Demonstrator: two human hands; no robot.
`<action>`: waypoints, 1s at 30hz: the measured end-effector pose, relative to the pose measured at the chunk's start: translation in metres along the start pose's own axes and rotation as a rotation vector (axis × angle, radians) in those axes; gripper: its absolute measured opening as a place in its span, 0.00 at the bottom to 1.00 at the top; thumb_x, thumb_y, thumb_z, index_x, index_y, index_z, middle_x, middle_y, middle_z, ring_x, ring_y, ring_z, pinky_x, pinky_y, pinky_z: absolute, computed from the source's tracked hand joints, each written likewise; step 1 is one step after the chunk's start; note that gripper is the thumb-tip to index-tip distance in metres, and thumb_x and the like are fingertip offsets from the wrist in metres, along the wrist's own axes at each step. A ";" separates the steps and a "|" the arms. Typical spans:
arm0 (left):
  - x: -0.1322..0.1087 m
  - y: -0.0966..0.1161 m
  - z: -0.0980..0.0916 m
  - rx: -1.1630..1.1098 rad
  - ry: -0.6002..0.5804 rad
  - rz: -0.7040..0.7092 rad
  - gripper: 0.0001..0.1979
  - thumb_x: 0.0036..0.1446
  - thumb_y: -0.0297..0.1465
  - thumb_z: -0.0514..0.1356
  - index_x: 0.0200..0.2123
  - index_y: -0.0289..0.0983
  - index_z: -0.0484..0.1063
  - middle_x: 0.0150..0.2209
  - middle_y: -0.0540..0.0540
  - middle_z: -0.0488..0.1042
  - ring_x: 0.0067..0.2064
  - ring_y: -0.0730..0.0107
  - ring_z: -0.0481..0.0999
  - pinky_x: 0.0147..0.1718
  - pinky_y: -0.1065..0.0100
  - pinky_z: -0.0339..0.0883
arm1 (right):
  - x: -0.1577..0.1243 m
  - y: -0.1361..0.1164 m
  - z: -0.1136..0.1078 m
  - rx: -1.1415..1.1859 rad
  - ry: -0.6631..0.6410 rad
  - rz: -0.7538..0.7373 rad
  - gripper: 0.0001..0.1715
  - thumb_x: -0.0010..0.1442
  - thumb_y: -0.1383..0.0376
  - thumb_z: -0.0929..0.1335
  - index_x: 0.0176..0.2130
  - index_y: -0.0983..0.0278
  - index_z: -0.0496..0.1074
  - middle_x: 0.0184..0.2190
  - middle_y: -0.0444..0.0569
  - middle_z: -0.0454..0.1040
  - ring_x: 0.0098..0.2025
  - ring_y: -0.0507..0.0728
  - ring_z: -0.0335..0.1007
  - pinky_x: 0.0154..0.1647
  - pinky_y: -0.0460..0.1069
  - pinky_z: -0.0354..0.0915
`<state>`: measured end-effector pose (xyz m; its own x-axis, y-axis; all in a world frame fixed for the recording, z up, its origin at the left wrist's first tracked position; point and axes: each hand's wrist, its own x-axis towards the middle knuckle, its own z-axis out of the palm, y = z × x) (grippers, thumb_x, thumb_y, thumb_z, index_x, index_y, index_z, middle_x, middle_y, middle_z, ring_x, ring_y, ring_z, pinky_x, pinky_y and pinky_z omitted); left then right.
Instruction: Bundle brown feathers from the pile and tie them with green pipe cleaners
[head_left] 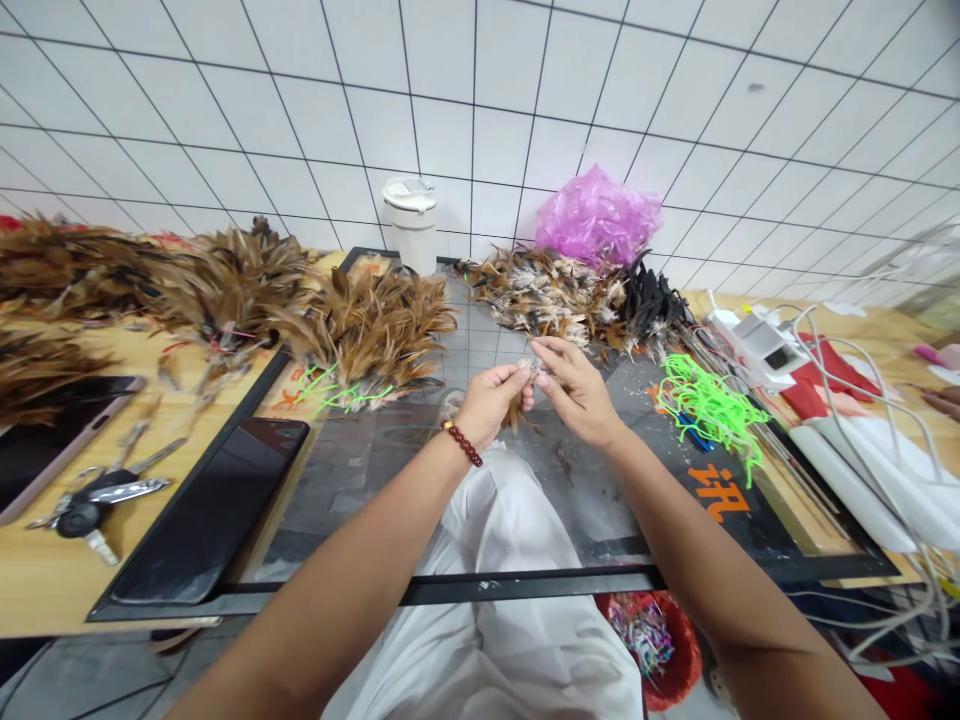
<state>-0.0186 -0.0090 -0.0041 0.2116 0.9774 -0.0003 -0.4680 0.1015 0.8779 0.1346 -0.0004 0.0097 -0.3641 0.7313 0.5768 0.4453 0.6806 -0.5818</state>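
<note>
My left hand (491, 400), with a beaded bracelet (462, 443) on the wrist, is closed in a pinch on a small brown feather bunch (514, 414) with pale fluffy ends. My right hand (576, 392) meets it from the right, its thumb and fingertips closed at the fluffy end. Just beyond the hands lies a pile of brown, white and black feathers (559, 295). To the left rests a heap of brown feathers (382, 325) with bright green ties. Neon green strings (705, 400) lie in a tangle at the right.
A black-framed glass panel (360, 500) covers the desk. On the left are a phone (217, 505), keys (101, 500) and more feather bundles (225, 270). A white cup (412, 225) and purple plastic bag (596, 215) stand behind. White cables trail on the right; a red bin (681, 650) sits below.
</note>
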 end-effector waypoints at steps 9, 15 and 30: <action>-0.002 0.000 0.000 0.071 -0.004 0.002 0.17 0.47 0.40 0.66 0.23 0.32 0.69 0.20 0.50 0.69 0.21 0.79 0.67 0.24 0.73 0.61 | 0.001 -0.008 0.002 0.107 0.131 0.097 0.08 0.58 0.59 0.68 0.32 0.60 0.76 0.32 0.48 0.75 0.37 0.55 0.70 0.43 0.53 0.66; -0.004 0.001 0.000 0.141 -0.083 0.018 0.18 0.49 0.40 0.65 0.20 0.32 0.68 0.19 0.50 0.67 0.22 0.79 0.66 0.24 0.73 0.60 | 0.003 0.002 0.001 0.363 0.060 0.251 0.15 0.54 0.55 0.71 0.40 0.60 0.77 0.33 0.47 0.74 0.36 0.53 0.69 0.42 0.51 0.66; -0.006 0.003 0.000 0.104 -0.235 -0.168 0.17 0.45 0.40 0.67 0.28 0.32 0.69 0.20 0.51 0.67 0.21 0.79 0.66 0.24 0.73 0.63 | 0.007 0.000 -0.004 0.369 -0.067 0.235 0.18 0.55 0.50 0.69 0.27 0.62 0.74 0.27 0.46 0.71 0.33 0.53 0.67 0.40 0.51 0.65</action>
<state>-0.0214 -0.0141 -0.0019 0.4772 0.8774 -0.0493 -0.3220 0.2268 0.9192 0.1353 0.0041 0.0160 -0.3453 0.8611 0.3731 0.2046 0.4571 -0.8656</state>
